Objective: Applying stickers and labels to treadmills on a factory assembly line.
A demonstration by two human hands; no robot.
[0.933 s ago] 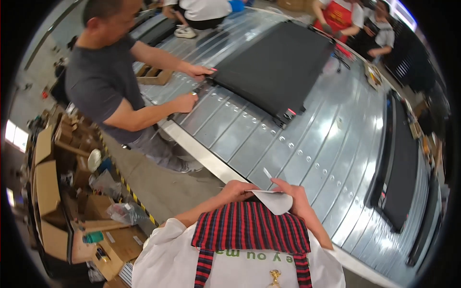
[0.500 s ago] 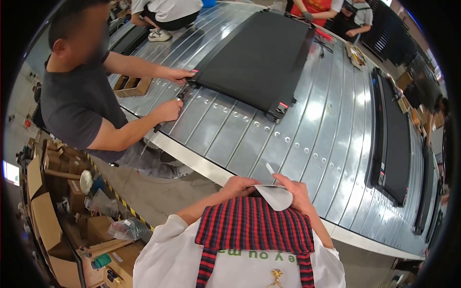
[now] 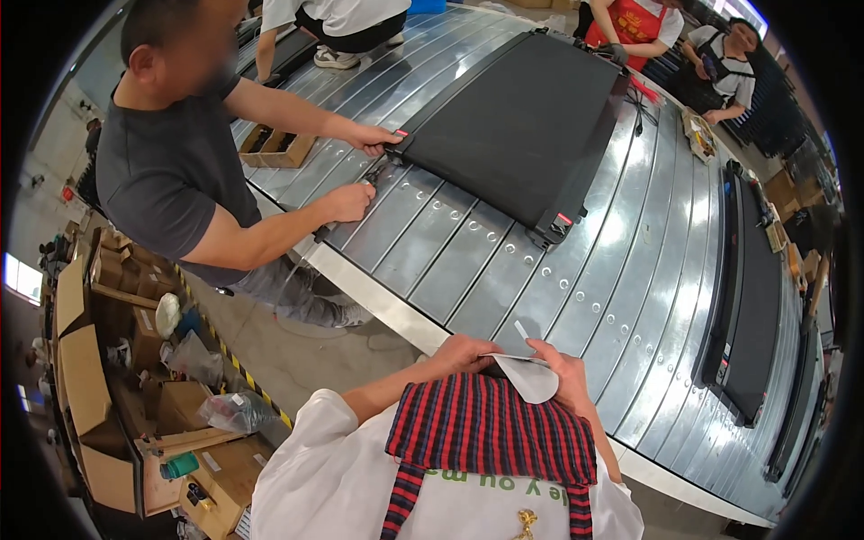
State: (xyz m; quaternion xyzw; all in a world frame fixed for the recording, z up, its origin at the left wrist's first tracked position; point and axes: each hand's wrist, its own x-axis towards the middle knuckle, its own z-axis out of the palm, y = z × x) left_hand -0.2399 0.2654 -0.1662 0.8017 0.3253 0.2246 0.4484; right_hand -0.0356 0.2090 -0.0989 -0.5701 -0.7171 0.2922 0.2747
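Just above the chest of my striped apron, both hands come together around a curled white sheet (image 3: 531,380), likely paper or film. My left hand (image 3: 464,353) grips its left edge with the fingers bent. My right hand (image 3: 565,369) is closed at the sheet's right side, and a narrow white strip (image 3: 522,330) sticks up by its fingertips. Whether the strip is joined to the sheet I cannot tell. Beyond lies a black panel (image 3: 513,126) with dark end fittings. A person in a dark shirt (image 3: 175,171) holds its near left corner and a tool there.
The ribbed metal table (image 3: 432,261) spreads ahead, with a pale front edge (image 3: 387,306). Long black panels (image 3: 751,306) lie at the right. A small parts box (image 3: 279,148) sits at the left. Cartons (image 3: 85,387) stand on the floor. Other people are around the far side.
The view has shifted, so the scene sits a little further right. My hands keep their hold on the white sheet. The person at the left still works at the panel corner.
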